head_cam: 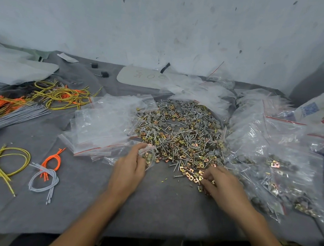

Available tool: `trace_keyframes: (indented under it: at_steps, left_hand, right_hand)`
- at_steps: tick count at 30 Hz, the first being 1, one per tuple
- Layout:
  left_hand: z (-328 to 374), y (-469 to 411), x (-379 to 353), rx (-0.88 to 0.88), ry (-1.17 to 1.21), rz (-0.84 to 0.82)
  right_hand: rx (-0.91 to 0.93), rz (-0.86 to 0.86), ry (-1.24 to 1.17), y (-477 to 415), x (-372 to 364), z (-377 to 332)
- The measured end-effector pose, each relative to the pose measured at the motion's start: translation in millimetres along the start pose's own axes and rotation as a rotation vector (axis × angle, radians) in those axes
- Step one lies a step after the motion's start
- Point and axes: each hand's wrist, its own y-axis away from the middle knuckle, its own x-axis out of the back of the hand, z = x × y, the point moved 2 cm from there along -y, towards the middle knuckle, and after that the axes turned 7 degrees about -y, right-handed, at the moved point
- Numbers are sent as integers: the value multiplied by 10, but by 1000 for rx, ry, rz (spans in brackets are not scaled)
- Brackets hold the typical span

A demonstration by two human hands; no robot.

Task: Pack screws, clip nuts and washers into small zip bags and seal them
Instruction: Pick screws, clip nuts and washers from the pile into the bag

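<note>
Both forearms come in from the near edge. Left hand (129, 168) has its grip pinched on a small zip bag (149, 159) with a few gold bits inside, right at the near-left edge of the pile (181, 132) of screws, clip nuts and grey washers mid-desk. Right hand (222, 183) has its grip curled round some clip nuts (192, 174) at the pile's near-right edge, can't tell how many.

Desk (151, 203) is covered in grey felt-like cloth, with a scuffed, stained pale wall (165, 22) behind it. Empty zip bags (107, 122) are stacked left of the pile, filled bags (277, 170) heaped right. Yellow loop (9, 161), orange loop (54, 160) and grey loop (44, 177) lie near left, a bigger cord tangle (62, 93) far left.

Handwriting on the white board (141, 78) far back isn't readable. The printed sack (323, 110) is cut off at the right edge.
</note>
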Motion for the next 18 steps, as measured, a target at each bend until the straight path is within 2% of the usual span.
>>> trace_keyframes:
  at_steps: [6, 10, 15, 18]
  left_hand:
    - [7, -6, 11, 12, 2, 1]
    - [9, -11, 17, 22, 13, 6]
    - [27, -8, 31, 44, 29, -8]
    - [17, -13, 28, 49, 53, 4]
  right_hand:
    - [17, 109, -295, -141, 43, -225]
    - [84, 74, -485, -322, -126, -686]
    - [156, 0, -486, -571, -469, -1145]
    - [215, 4, -337, -683, -606, -1279]
